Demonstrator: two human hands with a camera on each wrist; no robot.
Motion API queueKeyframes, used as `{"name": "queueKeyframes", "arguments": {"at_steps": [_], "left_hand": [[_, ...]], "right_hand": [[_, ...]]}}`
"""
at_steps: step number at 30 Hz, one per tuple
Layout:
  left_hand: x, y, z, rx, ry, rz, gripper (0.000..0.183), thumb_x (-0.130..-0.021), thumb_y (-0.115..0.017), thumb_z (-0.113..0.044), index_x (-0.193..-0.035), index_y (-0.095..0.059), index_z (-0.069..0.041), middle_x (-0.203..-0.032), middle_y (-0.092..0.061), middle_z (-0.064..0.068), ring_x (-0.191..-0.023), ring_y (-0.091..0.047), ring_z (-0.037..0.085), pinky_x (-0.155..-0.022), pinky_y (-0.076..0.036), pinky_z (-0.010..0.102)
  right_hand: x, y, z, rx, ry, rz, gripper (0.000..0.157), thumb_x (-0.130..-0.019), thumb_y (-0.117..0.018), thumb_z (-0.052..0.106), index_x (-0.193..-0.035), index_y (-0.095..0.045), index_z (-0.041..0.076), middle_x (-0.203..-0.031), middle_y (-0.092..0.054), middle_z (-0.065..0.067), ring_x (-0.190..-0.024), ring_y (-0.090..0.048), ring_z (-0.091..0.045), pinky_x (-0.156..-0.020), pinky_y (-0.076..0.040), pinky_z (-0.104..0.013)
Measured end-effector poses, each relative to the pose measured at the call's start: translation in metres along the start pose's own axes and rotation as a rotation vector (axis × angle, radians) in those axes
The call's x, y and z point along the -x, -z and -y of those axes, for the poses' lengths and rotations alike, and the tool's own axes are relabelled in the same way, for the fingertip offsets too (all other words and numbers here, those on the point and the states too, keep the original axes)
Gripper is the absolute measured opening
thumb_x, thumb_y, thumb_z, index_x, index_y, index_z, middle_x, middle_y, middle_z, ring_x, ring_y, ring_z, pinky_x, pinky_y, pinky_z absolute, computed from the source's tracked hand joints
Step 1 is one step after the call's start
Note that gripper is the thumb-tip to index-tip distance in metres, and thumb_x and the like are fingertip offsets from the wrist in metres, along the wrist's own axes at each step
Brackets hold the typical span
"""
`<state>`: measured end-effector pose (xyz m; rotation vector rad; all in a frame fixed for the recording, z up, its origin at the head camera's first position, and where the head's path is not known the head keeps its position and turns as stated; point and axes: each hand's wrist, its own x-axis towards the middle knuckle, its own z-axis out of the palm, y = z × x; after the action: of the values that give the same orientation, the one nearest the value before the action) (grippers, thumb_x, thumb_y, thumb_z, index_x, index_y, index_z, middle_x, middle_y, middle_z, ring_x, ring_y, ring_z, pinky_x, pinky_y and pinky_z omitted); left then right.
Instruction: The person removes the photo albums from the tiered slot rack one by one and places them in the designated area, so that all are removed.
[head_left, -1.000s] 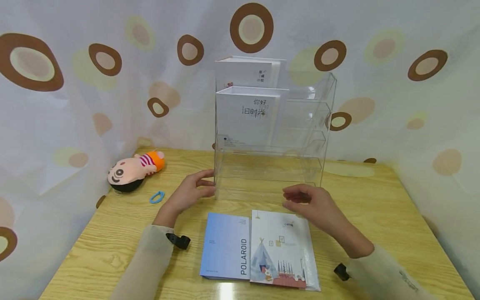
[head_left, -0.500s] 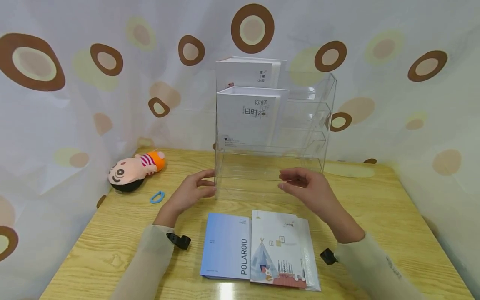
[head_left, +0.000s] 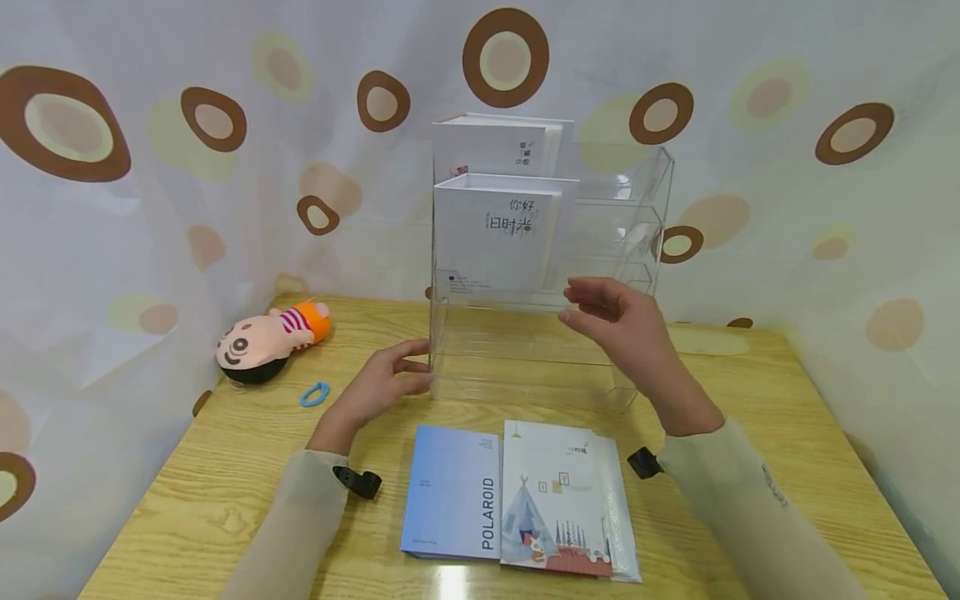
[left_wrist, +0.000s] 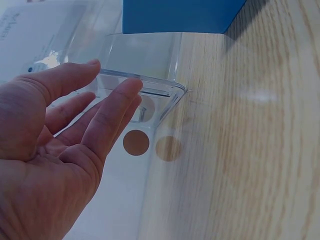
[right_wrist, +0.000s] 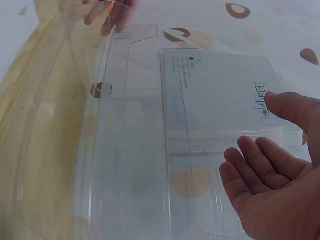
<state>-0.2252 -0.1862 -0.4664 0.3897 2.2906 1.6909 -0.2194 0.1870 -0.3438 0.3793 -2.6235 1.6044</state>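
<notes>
A clear tiered acrylic rack (head_left: pixel 525 362) stands on the table with two white books in its left half. The front book (head_left: pixel 487 242) bears dark Chinese lettering; the back book (head_left: pixel 483 146) sits one tier higher. My left hand (head_left: pixel 378 383) is at the rack's lower left side, its fingers loosely bent. Whether its fingertips touch the plastic I cannot tell. Raised before the rack's right half, my right hand (head_left: pixel 630 333) holds nothing, as the right wrist view of that hand (right_wrist: pixel 280 185) confirms. Below lie a blue POLAROID album (head_left: pixel 450 492) and a white tent-picture book (head_left: pixel 555 500).
A plush doll (head_left: pixel 270 337) lies at the left, close to a small blue ring (head_left: pixel 314 394). A white sheet (head_left: pixel 360 42) with brown circles hangs behind the wooden table (head_left: pixel 750 400). Beneath the tent-picture book, another pale cover (head_left: pixel 622 525) sticks out at its right.
My right hand has risen from just above the tent-picture book to the rack's middle height, staying on its right side. The left hand keeps its place. Books and rack have not moved.
</notes>
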Motion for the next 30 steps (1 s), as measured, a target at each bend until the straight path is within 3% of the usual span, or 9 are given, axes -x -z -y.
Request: {"name": "queueKeyframes", "arguments": {"at_steps": [5, 11, 22, 30], "left_hand": [[0.001, 0.001, -0.001, -0.001, -0.006, -0.002, 0.066, -0.110, -0.070, -0.008, -0.170, -0.044, -0.001, -0.177, -0.043, 0.022, -0.150, -0.057, 0.047, -0.112, -0.065, 0.049], [0.000, 0.000, -0.001, 0.015, -0.001, 0.005, 0.065, -0.110, -0.069, -0.006, -0.170, -0.043, -0.002, -0.177, -0.042, 0.021, -0.151, -0.057, 0.047, -0.112, -0.065, 0.048], [0.000, -0.002, -0.001, 0.008, 0.012, -0.005, 0.064, -0.110, -0.068, -0.005, -0.170, -0.044, -0.003, -0.176, -0.044, 0.020, -0.150, -0.058, 0.046, -0.110, -0.066, 0.044], [0.001, -0.001, -0.001, 0.014, -0.007, -0.008, 0.064, -0.110, -0.069, -0.005, -0.170, -0.045, -0.002, -0.176, -0.044, 0.021, -0.150, -0.058, 0.046, -0.109, -0.066, 0.045]], "right_hand": [[-0.014, 0.006, 0.006, 0.020, 0.006, -0.024, 0.054, -0.107, -0.079, 0.029, -0.156, -0.065, 0.013, -0.150, -0.071, -0.012, -0.139, -0.065, -0.026, -0.103, -0.052, -0.008], [-0.028, 0.010, 0.010, -0.020, -0.023, -0.050, 0.059, -0.107, -0.079, 0.030, -0.160, -0.061, 0.011, -0.159, -0.066, -0.014, -0.148, -0.061, -0.028, -0.119, -0.052, -0.022], [-0.054, 0.009, 0.013, -0.165, -0.021, -0.101, 0.064, -0.107, -0.079, 0.027, -0.164, -0.056, 0.009, -0.160, -0.063, -0.014, -0.146, -0.063, -0.023, -0.106, -0.056, -0.010], [-0.071, 0.008, 0.021, -0.227, -0.019, -0.142, 0.061, -0.105, -0.081, 0.024, -0.161, -0.060, 0.013, -0.158, -0.065, -0.011, -0.147, -0.062, -0.022, -0.119, -0.056, -0.024]]}}
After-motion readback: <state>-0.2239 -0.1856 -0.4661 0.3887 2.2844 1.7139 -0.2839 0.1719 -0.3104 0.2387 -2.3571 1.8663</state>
